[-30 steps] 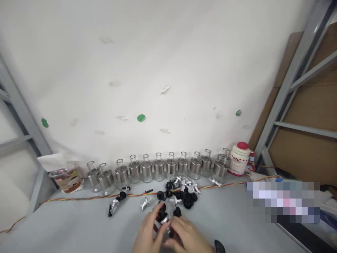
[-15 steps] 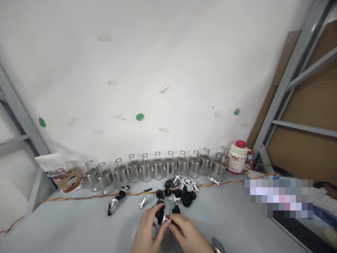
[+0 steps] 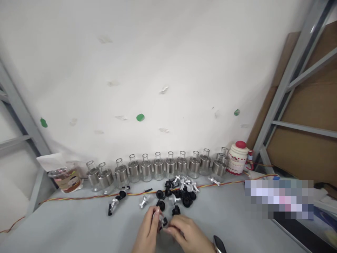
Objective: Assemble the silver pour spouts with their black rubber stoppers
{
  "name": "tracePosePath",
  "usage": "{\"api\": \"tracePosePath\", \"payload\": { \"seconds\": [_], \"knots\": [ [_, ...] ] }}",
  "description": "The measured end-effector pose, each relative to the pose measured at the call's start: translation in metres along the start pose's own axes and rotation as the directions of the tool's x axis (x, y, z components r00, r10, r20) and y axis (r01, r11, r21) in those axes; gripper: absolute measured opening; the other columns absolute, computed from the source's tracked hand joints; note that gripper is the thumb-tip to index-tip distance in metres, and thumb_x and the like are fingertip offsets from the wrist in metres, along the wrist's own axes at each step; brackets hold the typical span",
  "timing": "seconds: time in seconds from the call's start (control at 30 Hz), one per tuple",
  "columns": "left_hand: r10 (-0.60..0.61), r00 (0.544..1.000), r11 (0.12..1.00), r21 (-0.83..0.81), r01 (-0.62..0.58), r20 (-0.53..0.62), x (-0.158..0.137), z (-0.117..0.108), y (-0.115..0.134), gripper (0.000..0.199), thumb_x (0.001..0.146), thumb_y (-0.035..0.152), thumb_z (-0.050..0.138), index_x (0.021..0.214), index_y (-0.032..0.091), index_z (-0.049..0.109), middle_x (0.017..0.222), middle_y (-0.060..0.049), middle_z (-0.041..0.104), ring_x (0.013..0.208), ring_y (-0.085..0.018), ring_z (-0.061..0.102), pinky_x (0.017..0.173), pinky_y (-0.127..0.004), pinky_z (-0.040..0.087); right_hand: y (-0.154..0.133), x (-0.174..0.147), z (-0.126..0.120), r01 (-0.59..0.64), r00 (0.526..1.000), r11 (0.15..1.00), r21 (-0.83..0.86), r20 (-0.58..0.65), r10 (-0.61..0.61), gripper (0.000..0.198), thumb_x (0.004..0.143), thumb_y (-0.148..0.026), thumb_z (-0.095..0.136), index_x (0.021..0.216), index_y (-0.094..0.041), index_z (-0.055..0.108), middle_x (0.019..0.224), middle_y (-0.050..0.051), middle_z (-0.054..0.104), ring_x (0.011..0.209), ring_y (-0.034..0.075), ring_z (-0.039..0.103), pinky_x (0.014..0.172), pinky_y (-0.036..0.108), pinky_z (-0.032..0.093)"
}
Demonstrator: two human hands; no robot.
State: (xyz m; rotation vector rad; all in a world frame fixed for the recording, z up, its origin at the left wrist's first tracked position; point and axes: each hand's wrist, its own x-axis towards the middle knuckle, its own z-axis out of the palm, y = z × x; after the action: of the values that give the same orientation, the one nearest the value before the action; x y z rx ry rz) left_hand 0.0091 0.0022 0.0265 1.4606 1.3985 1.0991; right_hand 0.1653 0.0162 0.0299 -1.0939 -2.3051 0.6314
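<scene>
My left hand (image 3: 149, 226) is closed round a silver and black pour spout (image 3: 162, 221), with the thumb and fingers over its wide end and the black-tipped end pointing right. Close beside that end, my right hand (image 3: 185, 230) has its fingers curled in a pinch. Whatever lies between those fingers is hidden. A black stopper (image 3: 176, 210) sits just beyond my right hand, and another black stopper (image 3: 160, 205) lies past my left fingertips. Behind them is a pile of black stoppers (image 3: 187, 201) and silver spouts (image 3: 189, 184).
Glass bottles with metal sleeves (image 3: 158, 167) stand in a row along the wall. Assembled spouts (image 3: 113, 206) lie at left. A twisted red-yellow wire (image 3: 79, 198) crosses the table. A plastic tub (image 3: 65, 180) stands far left, a white jar with a red lid (image 3: 236, 160) far right.
The pour spout has turned in my left hand: its black stopper end showed before, and its silver part with a black tip shows now. My right fingers have curled more.
</scene>
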Motion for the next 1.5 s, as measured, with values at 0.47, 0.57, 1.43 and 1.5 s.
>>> {"api": "tracePosePath", "payload": {
  "seconds": [0.47,0.57,1.43,1.5],
  "knots": [
    [0.041,0.972,0.999,-0.012,-0.039,0.233,0.008,-0.002,-0.014,0.041,0.061,0.034,0.065,0.087,0.021,0.036,0.065,0.006,0.043,0.052,-0.008,0.042,0.048,-0.018,0.034,0.0,0.002,0.003,-0.204,0.977,0.879,0.431,0.042,0.207,0.036,0.087,-0.044,0.026,0.064,-0.02,0.039,0.049,-0.005,0.043,0.046,0.01,0.045,0.045,0.018,0.035],
    [0.09,0.971,0.946,0.286,-0.153,0.22,0.005,-0.005,-0.009,0.022,0.067,0.02,0.052,0.087,0.019,0.042,0.075,-0.001,0.053,0.058,-0.012,0.05,0.054,-0.021,0.039,0.0,0.001,0.001,-0.122,0.992,0.968,0.222,0.015,0.122,0.029,0.086,-0.038,0.035,0.063,-0.02,0.041,0.057,-0.002,0.051,0.055,0.011,0.049,0.052,0.019,0.036],
    [-0.035,0.901,0.539,0.768,-0.347,0.432,-0.001,-0.017,0.031,0.028,0.071,0.039,0.057,0.094,0.021,0.056,0.089,-0.006,0.067,0.081,-0.027,0.062,0.066,-0.029,0.044,0.006,0.003,0.004,-0.359,0.931,0.815,0.455,0.234,0.28,0.022,0.082,-0.036,0.037,0.066,-0.021,0.036,0.047,-0.008,0.037,0.037,0.007,0.038,0.033,0.015,0.025],
    [-0.047,0.907,0.522,0.784,-0.335,0.418,-0.002,-0.017,0.033,0.032,0.072,0.042,0.055,0.094,0.02,0.056,0.088,-0.008,0.067,0.081,-0.028,0.062,0.065,-0.031,0.044,0.007,0.003,0.003,-0.352,0.934,0.805,0.478,0.228,0.274,0.023,0.082,-0.037,0.037,0.065,-0.021,0.035,0.047,-0.008,0.037,0.036,0.007,0.038,0.033,0.015,0.025]
  ]
}}
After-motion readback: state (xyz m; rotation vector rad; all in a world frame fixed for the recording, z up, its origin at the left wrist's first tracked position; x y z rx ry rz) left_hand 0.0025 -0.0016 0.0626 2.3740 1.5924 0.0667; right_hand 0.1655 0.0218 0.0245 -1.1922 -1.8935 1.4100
